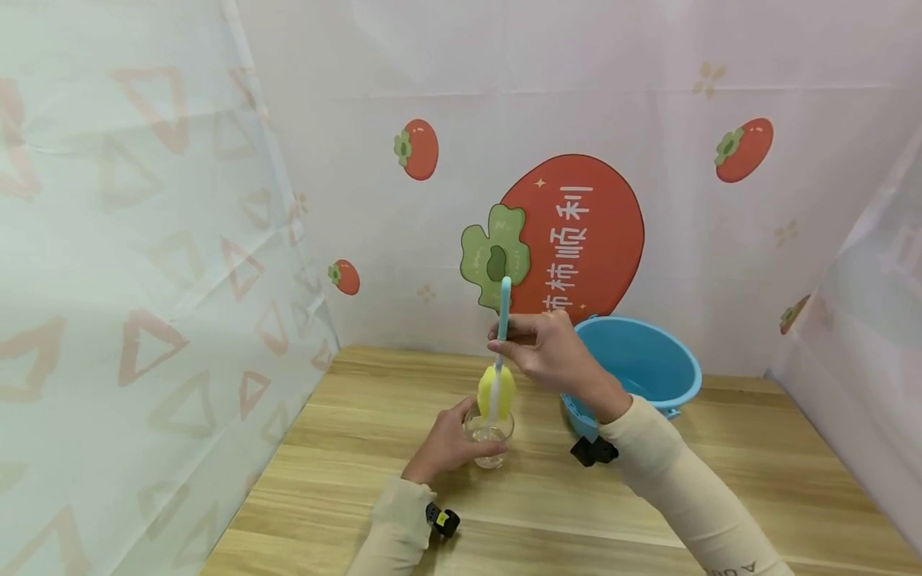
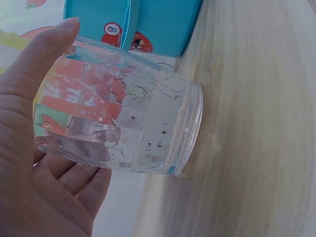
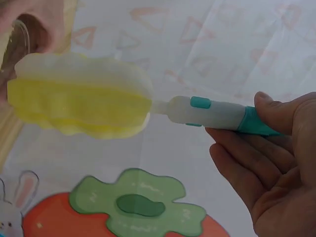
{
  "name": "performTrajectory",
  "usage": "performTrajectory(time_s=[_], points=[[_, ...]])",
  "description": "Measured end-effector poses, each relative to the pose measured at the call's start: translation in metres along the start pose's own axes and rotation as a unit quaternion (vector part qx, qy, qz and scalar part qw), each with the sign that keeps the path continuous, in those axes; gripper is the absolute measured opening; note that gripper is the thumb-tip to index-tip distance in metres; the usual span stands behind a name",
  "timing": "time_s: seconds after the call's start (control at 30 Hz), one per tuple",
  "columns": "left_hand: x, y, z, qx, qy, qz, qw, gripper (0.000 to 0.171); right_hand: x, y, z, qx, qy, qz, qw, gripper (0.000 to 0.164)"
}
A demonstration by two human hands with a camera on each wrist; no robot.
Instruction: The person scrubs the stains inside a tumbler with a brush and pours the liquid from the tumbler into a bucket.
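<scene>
A clear faceted glass cup (image 2: pixel 123 113) stands upright on the wooden table, its base down on the wood. My left hand (image 1: pixel 450 442) grips it, thumb on one side and fingers on the other. In my right hand (image 1: pixel 551 352) is a bottle brush (image 3: pixel 217 113) with a yellow and white sponge head (image 3: pixel 81 96) and a teal and white handle. Thumb and fingers pinch the handle, which points upward. In the head view the sponge's lower end overlaps the mouth of the cup.
A blue bucket (image 1: pixel 680 396) stands at the back right of the wooden table (image 1: pixel 346 448), behind my right forearm. A white backdrop (image 1: pixel 324 160) printed with red persimmons rises at the back, and patterned cloth (image 1: pixel 144 264) hangs on the left.
</scene>
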State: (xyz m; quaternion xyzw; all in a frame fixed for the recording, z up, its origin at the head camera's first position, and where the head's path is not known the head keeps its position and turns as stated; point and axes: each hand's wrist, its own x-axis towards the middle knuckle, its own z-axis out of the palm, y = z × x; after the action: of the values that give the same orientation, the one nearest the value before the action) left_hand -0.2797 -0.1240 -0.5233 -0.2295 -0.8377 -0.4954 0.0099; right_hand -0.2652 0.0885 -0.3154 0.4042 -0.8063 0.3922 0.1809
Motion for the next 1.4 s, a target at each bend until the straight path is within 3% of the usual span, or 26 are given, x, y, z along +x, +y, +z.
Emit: performTrajectory(time_s=[0.23, 0.43, 0.57, 0.7, 0.87, 1.0, 1.13, 1.4], points=[[0.0, -0.001, 0.0, 0.002, -0.013, 0.014, 0.9998, 0.084, 0.002, -0.009, -0.027, -0.054, -0.06, -0.079, 0.994, 0.026], [0.001, -0.001, -0.002, 0.0, -0.015, 0.008, 0.9999, 0.087, -0.013, -0.005, -0.037, -0.127, -0.118, -0.143, 0.974, 0.037], [0.001, 0.001, -0.003, -0.008, -0.013, -0.016, 0.9998, 0.09, -0.03, 0.005, -0.031, -0.16, -0.158, -0.169, 0.96, 0.03], [0.0, 0.0, -0.002, -0.007, -0.01, -0.025, 0.9996, 0.091, -0.053, 0.021, -0.016, -0.197, -0.19, -0.201, 0.941, 0.03], [0.001, -0.001, -0.001, -0.003, -0.013, -0.01, 0.9999, 0.091, -0.085, 0.042, 0.007, -0.232, -0.202, -0.276, 0.911, 0.039], [0.002, -0.001, 0.0, 0.004, -0.011, -0.008, 0.9999, 0.091, -0.108, 0.053, 0.024, -0.282, -0.216, -0.335, 0.873, 0.033], [0.003, 0.0, 0.0, 0.007, -0.006, -0.007, 0.9999, 0.09, -0.126, 0.06, 0.04, -0.335, -0.231, -0.364, 0.838, 0.024], [0.001, 0.001, 0.001, -0.003, -0.004, -0.007, 1.0, 0.09, -0.159, 0.07, 0.069, -0.382, -0.219, -0.39, 0.809, 0.012]])
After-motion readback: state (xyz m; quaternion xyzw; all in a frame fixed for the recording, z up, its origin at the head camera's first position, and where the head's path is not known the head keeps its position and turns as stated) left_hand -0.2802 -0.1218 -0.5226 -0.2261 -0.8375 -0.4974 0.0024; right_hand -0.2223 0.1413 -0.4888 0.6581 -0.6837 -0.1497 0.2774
